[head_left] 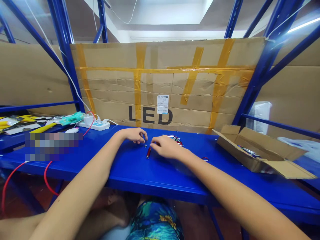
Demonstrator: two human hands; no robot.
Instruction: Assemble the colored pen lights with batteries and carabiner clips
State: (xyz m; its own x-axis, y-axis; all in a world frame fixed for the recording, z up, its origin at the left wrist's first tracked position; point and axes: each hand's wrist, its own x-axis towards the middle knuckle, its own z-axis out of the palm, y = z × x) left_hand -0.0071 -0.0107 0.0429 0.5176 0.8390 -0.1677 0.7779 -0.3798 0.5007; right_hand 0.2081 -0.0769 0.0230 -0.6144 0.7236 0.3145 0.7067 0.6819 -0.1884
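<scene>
My left hand [136, 135] is over the blue table with its fingers loosely bent and spread apart. Just below its fingertips is a tiny metallic-looking piece [145, 145], too small to name. To its right, my right hand [163, 146] is curled, its thumb and forefinger at the upper end of a short red pen-like tube [148, 153]. The tube slants down towards me, its lower end dark. Behind my right hand is a pile of thin, shiny pen-like pieces [176, 139] in several colours, partly hidden by the hand.
An open cardboard box [240, 153] with slim items stands at the right. A small red ring-like piece [205, 159] lies beyond my right forearm. A white power strip [96, 124] and red cable [47, 173] are on the left. A cardboard panel [112, 90] backs the blue table [160, 183].
</scene>
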